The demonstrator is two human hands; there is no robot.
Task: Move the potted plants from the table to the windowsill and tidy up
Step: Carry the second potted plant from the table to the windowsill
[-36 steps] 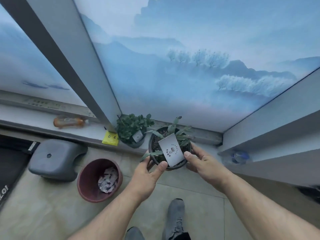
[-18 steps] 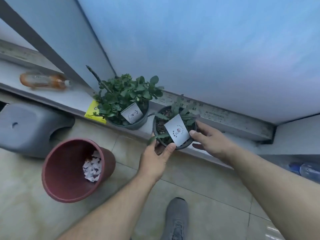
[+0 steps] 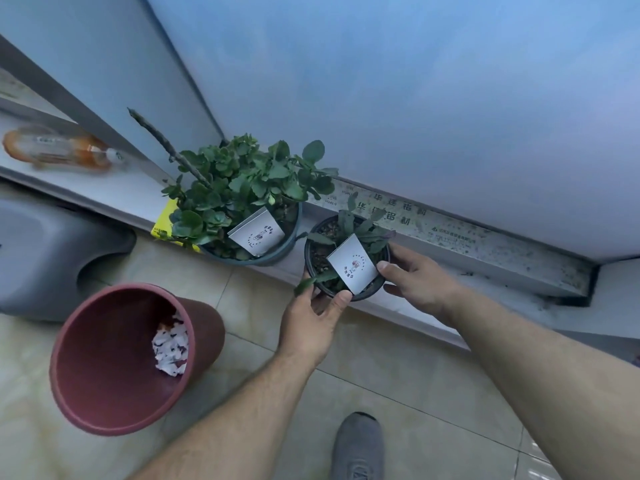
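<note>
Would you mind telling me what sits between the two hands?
The small black pot, with its white card, gripped by left hand and right hand; head view.

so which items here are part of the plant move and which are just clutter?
Job:
small black pot, gripped by left hand and right hand
leafy potted plant
windowsill

Lying about:
orange bottle
yellow card
red bin
grey stool

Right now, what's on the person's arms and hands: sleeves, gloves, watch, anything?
Nothing worn on either. The left hand and right hand are bare, with no gloves, rings or watch visible. Both forearms are bare with visible hair, no sleeve down to the frame edge. Only clothing in view: one grey shoe.
</note>
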